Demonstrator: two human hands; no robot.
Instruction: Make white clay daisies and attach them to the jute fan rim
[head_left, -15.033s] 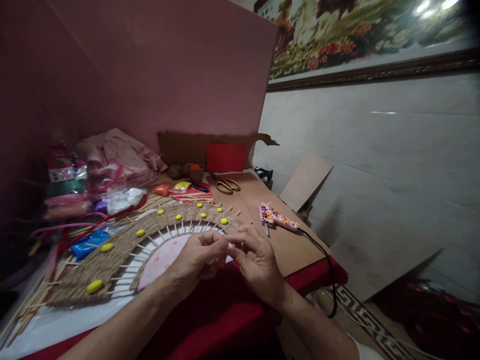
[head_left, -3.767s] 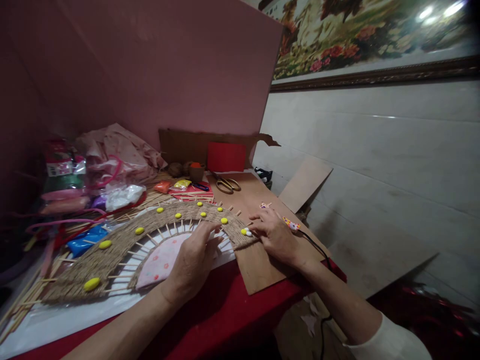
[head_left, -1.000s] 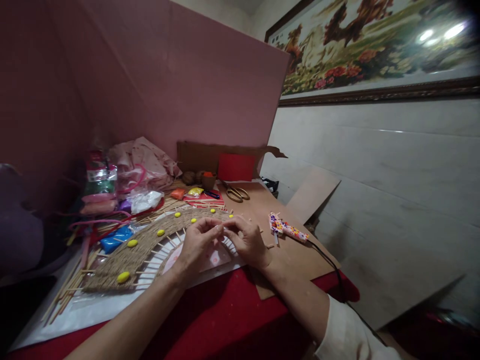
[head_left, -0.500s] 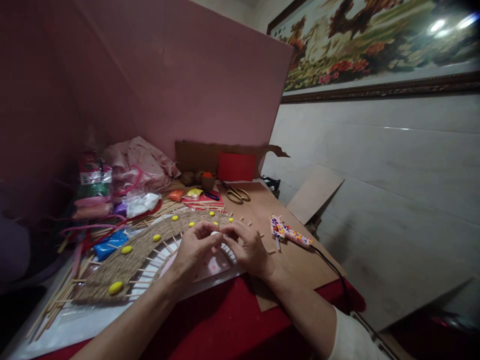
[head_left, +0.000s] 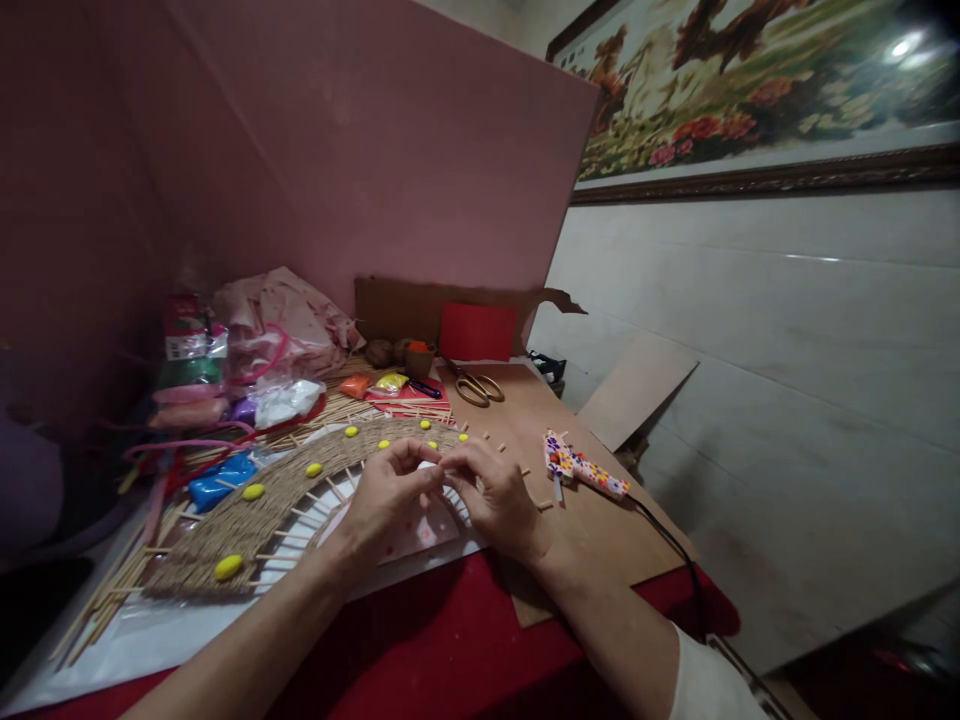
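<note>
My left hand and my right hand meet fingertip to fingertip, both closed in a pinch. Between them shows a small white piece, mostly hidden by the fingers; its kind is too small to make out. Beneath the hands lies a fan-shaped piece of woven twine on thin wooden sticks, dotted with several yellow ovals. Pink patterned fabric fills its inner curve, partly covered by my left hand.
A flower-patterned glue gun with a black cord rests on the cardboard at right. Gold-handled scissors lie behind. Orange and yellow packets, a blue packet, bagged materials and loose sticks crowd the left and back.
The view has shifted slightly. Both hands stay together around the white piece, with barely any finger movement to see.
</note>
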